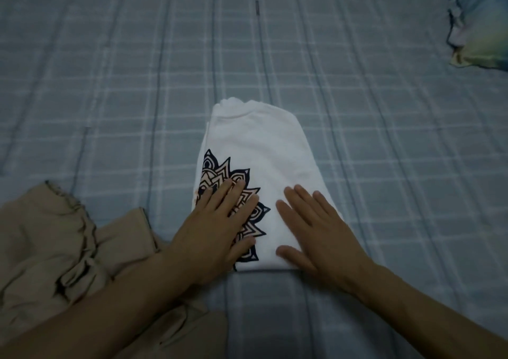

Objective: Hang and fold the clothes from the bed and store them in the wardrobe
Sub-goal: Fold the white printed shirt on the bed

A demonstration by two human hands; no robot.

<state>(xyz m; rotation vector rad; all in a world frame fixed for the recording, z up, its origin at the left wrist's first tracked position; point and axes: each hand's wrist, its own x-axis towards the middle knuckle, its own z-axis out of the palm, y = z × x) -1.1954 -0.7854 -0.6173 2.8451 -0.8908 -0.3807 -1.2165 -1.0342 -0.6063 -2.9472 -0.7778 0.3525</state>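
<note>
I see the folded white shirt (pixel 255 149) mid-bed (pixel 384 138), long axis running near to far; my left hand (pixel 217 226) and right hand (pixel 319 229) press flat on its near end, fingers straight, grip holding nothing.

A folded white shirt (pixel 261 149) lay on the plaid bed (pixel 384 138), both hands flat on its near end: the left hand (pixel 217 226) over the dark print (pixel 247 182), the right hand (pixel 316 226) beside it. A rumpled tan garment (pixel 55 243) lay left, and what seemed a pillow (pixel 478 28) far right.
</note>
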